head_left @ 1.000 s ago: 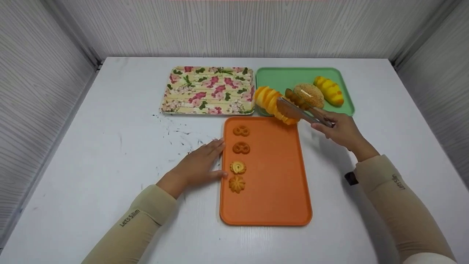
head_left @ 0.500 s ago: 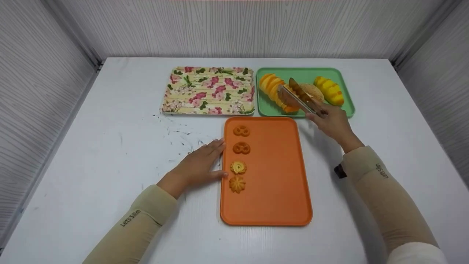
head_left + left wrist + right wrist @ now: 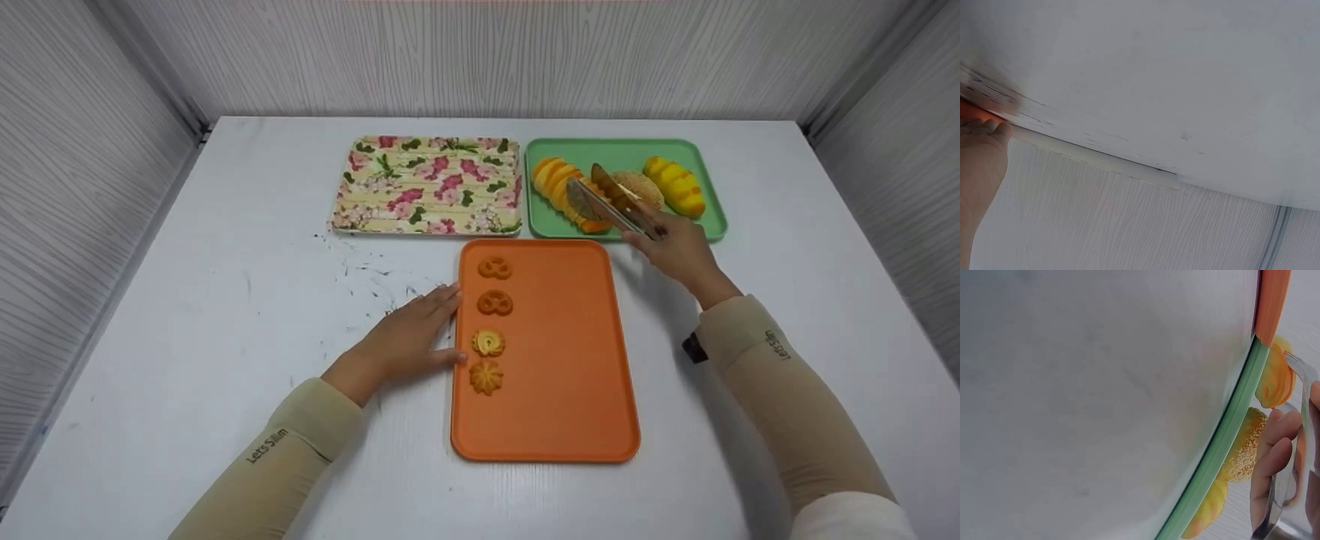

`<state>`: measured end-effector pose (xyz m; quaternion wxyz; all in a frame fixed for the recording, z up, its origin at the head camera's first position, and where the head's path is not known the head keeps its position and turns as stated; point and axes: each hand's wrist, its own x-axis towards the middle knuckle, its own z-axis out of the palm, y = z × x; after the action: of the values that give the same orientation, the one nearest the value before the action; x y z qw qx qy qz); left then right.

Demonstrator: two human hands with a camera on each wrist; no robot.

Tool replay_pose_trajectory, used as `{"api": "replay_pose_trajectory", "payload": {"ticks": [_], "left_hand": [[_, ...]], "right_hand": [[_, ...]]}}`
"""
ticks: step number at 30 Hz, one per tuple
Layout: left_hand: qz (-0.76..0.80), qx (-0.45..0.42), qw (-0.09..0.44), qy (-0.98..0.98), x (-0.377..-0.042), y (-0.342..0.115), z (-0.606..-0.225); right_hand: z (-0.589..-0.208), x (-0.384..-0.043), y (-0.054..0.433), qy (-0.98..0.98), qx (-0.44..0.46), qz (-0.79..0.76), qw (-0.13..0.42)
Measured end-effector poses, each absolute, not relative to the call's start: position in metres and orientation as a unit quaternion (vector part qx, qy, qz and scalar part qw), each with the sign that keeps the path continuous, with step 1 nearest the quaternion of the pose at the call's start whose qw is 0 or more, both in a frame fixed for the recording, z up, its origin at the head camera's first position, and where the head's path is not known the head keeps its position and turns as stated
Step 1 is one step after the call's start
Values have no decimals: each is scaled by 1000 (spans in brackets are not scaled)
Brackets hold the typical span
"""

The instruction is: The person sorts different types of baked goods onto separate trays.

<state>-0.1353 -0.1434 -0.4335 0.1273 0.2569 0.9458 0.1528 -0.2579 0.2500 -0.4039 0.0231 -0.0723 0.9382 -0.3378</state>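
My right hand (image 3: pixel 682 251) grips metal tongs (image 3: pixel 616 216) above the green tray (image 3: pixel 592 154). One tong arm lies over a ridged orange-yellow bread roll (image 3: pixel 553 180), partly covering it; the other stands between this roll and a sesame bun (image 3: pixel 640 187). The roll rests on the tray's left side. In the right wrist view, fingers and thumb wrap the tongs (image 3: pixel 1303 410). My left hand (image 3: pixel 409 337) lies with extended fingers against the left rim of the orange tray (image 3: pixel 559 360), thumb at the rim. Two pretzel-shaped cookies (image 3: pixel 495 303) and two round cookies (image 3: pixel 486 377) line that tray's left side.
A floral tray (image 3: pixel 427 184) sits at the back, left of the green one. A yellow bread roll (image 3: pixel 675 186) lies at the green tray's right. Dark scuffs mark the white table (image 3: pixel 247 315) left of the orange tray. Wood-patterned panels (image 3: pixel 480 60) enclose the table.
The tongs carried the orange-yellow roll from the green tray's front-left edge back onto that tray. Their arms then spread slightly and the roll settled. My left hand stayed put.
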Motion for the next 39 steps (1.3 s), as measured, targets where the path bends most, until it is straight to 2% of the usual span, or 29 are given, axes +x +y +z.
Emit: {"api": "replay_pose_trajectory", "payload": {"ticks": [8,24,39], "left_hand": [[154,259,124,945,-135,-143,-435],[151,264,126,944,-135,-144,-434],[152,268,117,944,-135,-144,-433]], "right_hand": [[-401,-257,251,918,-46,-389,53],[-399,-254,263,905,-50,-419,46],[-388,-246,244,895,-107,-430,45]]}}
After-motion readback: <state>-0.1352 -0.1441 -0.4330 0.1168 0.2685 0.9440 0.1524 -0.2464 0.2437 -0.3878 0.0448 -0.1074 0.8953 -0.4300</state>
